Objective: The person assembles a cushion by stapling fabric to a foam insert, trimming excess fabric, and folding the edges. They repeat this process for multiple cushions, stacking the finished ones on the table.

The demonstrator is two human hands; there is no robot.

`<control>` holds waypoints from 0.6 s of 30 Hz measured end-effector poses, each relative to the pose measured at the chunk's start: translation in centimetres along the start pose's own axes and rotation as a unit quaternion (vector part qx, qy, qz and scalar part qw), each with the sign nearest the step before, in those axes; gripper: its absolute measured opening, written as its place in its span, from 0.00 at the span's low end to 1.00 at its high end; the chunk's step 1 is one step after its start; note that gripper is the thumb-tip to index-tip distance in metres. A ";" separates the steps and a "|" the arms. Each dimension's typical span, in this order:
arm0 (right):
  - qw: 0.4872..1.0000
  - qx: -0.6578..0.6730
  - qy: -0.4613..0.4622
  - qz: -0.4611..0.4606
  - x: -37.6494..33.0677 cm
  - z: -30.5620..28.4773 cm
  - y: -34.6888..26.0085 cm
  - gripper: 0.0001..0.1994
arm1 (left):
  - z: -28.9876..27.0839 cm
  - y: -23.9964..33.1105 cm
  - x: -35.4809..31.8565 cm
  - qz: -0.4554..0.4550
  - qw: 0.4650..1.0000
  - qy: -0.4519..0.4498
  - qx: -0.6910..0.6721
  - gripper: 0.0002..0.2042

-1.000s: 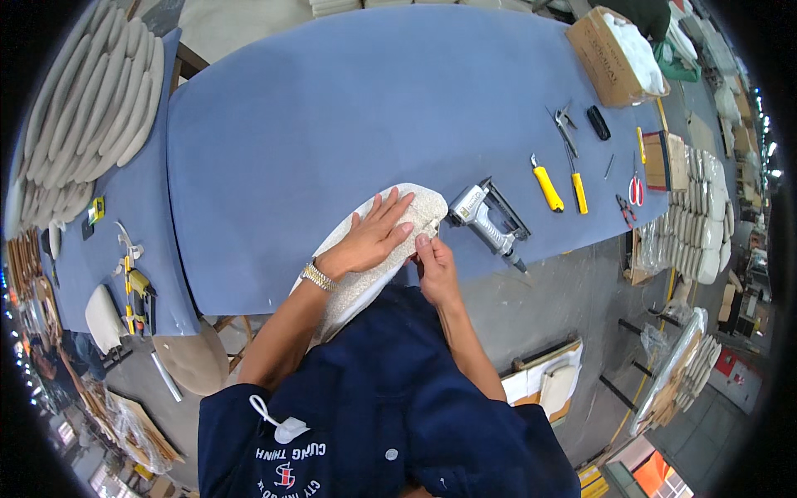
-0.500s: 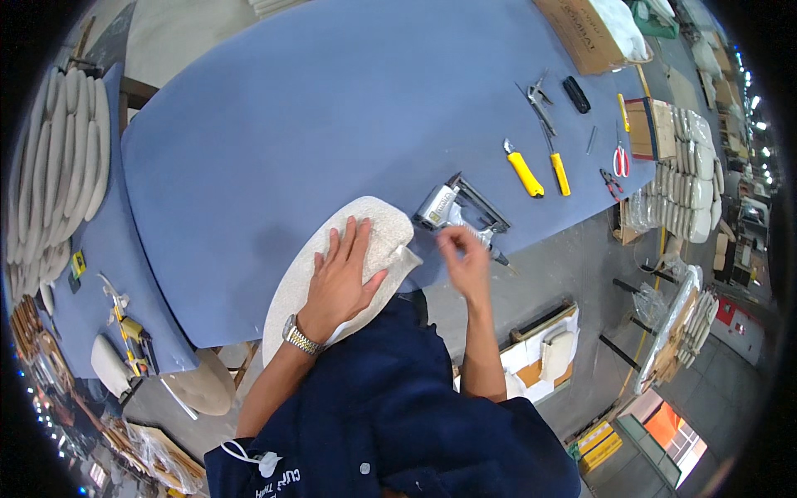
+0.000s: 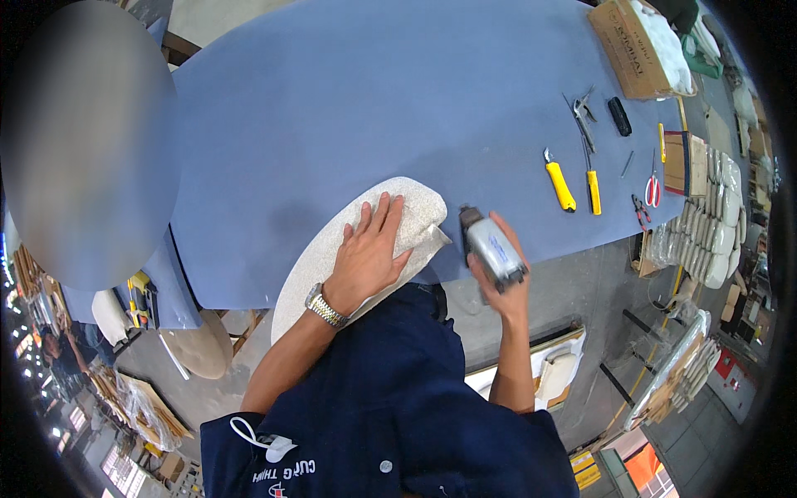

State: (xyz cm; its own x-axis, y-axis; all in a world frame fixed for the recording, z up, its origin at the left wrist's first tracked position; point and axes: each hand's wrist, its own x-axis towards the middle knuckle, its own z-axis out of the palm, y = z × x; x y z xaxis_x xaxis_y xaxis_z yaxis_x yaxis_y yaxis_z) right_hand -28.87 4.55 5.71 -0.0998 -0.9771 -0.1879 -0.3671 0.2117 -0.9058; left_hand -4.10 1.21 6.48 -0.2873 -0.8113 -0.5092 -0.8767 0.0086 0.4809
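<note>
My left hand (image 3: 369, 253) lies flat, fingers spread, on a curved panel wrapped in off-white fabric (image 3: 349, 241) that hangs over the near edge of the blue table (image 3: 332, 108). A metal watch sits on that wrist. My right hand (image 3: 502, 278) grips a silver staple gun (image 3: 491, 246) and holds it up just right of the panel's fabric edge, its nose pointing toward the panel.
On the table to the right lie two yellow-handled knives (image 3: 560, 184), pliers (image 3: 581, 112), a black case (image 3: 619, 116) and red-handled scissors (image 3: 652, 187). A cardboard box (image 3: 635, 41) stands at the far right corner. Stacked padded pieces (image 3: 706, 232) sit past the right edge.
My right hand left the panel's edge, reached to the staple gun on the table and picked it up. My left hand stayed pressed on the fabric panel.
</note>
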 end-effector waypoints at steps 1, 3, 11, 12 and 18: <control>0.999 -0.001 -0.013 -0.046 -0.9 0.1 -0.8 0.32 | 0.0 0.1 0.0 0.002 1.000 0.000 -0.001 0.43; 0.990 -0.004 -0.036 -0.137 -2.5 0.5 -1.8 0.33 | -0.3 0.3 0.0 0.005 1.000 0.000 -0.008 0.44; 0.992 0.057 -0.077 -0.077 -4.1 3.1 -1.8 0.32 | -0.7 0.3 0.0 0.013 1.000 -0.003 -0.016 0.45; 0.993 0.053 -0.072 -0.081 -4.0 3.1 -1.6 0.32 | -0.6 0.2 0.0 0.014 1.000 -0.001 -0.017 0.45; 0.993 0.029 -0.102 -0.054 -3.3 2.8 -1.4 0.33 | 0.1 0.2 -0.1 0.019 1.000 0.011 -0.014 0.46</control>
State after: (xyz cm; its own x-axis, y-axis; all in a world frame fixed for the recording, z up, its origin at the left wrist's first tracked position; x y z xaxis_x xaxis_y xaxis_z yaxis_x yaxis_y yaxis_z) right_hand -25.43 7.45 6.58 0.1288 -0.9794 -0.1556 -0.3110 0.1091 -0.9441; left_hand -4.28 1.39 6.57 -0.3113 -0.8236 -0.4740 -0.8538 0.0235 0.5200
